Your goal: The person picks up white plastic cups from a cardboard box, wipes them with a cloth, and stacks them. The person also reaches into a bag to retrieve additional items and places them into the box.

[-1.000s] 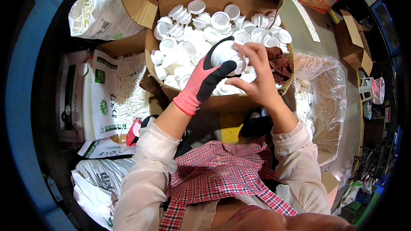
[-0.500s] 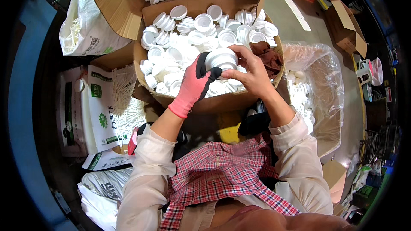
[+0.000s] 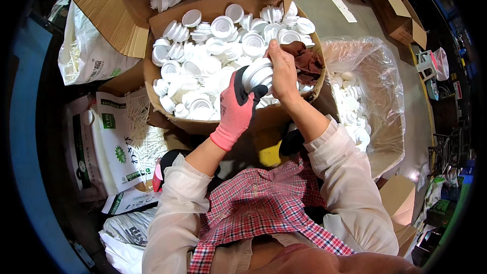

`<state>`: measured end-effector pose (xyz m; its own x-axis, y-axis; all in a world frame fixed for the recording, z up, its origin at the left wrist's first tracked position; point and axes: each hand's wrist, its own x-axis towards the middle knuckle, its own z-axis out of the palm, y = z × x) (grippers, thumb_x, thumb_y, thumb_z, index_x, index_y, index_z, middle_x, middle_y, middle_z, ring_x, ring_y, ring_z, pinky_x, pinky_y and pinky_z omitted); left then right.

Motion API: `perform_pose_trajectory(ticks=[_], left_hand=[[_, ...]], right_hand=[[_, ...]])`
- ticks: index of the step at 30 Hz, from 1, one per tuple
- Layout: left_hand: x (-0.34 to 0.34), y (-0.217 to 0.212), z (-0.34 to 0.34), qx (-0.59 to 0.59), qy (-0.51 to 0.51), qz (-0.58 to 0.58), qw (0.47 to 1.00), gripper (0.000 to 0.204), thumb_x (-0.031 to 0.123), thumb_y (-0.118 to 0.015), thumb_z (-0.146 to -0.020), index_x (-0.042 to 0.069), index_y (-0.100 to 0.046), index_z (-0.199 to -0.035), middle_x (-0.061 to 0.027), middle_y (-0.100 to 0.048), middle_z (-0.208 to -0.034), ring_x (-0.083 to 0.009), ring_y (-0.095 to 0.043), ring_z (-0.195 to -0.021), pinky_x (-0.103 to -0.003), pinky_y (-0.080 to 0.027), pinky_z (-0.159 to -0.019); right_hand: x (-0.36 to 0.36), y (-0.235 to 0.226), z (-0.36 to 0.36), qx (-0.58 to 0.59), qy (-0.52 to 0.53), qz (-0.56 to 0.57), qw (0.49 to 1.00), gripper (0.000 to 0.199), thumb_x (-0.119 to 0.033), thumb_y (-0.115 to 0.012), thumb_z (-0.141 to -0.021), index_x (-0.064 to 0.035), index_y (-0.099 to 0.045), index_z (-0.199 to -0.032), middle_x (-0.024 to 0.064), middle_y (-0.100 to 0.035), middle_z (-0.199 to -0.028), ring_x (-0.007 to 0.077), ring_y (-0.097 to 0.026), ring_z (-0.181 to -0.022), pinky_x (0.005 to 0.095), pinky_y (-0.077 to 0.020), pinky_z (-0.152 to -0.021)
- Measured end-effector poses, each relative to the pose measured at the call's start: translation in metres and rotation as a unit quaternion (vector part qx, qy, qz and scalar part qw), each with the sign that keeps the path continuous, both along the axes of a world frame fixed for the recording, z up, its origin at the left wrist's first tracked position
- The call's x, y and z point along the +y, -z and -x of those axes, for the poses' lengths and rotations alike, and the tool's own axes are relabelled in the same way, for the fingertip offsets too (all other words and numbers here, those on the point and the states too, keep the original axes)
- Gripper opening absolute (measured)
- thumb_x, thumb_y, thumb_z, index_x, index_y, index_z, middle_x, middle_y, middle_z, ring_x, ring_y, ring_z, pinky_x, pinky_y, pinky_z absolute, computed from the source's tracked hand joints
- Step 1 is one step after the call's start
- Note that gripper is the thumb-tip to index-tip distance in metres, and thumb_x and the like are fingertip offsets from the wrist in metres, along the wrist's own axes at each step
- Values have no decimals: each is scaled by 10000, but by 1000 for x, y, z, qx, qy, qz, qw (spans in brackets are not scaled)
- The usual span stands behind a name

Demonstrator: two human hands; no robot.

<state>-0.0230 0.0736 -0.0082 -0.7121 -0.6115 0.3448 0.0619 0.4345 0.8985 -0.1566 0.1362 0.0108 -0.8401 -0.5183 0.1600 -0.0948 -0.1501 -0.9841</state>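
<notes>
A white, round, stepped plastic piece with several rings (image 3: 257, 73) is held above the near side of a cardboard box (image 3: 190, 126). My left hand (image 3: 237, 109), in a pink glove with black fingers, is closed around its left and lower side. From the right, my bare right hand (image 3: 285, 73) grips it with the thumb up; its other fingers are partly hidden behind the piece. Beneath both hands, the box is filled with similar white plastic pieces (image 3: 200, 68). A brown cloth (image 3: 307, 63) lies on them at the right, beside my right hand.
A box lined with clear plastic (image 3: 383, 116) stands at the right with more white pieces. Thin white sticks (image 3: 147, 129) fill a container at the left, near a white sack (image 3: 94, 56). Behind, another carton (image 3: 139, 0) holds white pieces. An open carton (image 3: 401, 18) sits far right.
The ringed piece has tilted, turning its side toward the right. My right hand has shifted from fingertip contact at its edge to lying along its right side, thumb raised. The view has shifted slightly.
</notes>
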Motion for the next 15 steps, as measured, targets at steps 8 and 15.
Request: perform_pose_trajectory(ticks=[8, 15], left_hand=[[-40, -16, 8, 112, 218, -368, 897, 523, 382, -528, -975, -23, -460, -1299, -165, -574, -1202, -301, -613, -1071, -470, -585, -838], [-34, -15, 12, 110, 228, -521, 815, 574, 426, -494, -980, -26, -431, -1328, -173, -560, -1243, -326, -608, -1087, -497, -579, -840]], right_hand=[[13, -16, 21, -260, -198, 65, 943, 500, -457, -478, -989, 5, -650, -1078, 60, -652, -982, 113, -608, -843, 261, -493, -745], [31, -10, 28, -178, -223, -45, 957, 270, -139, -640, -887, 3, -655, -1116, 24, -657, -951, 77, -597, -819, 225, -481, -737]])
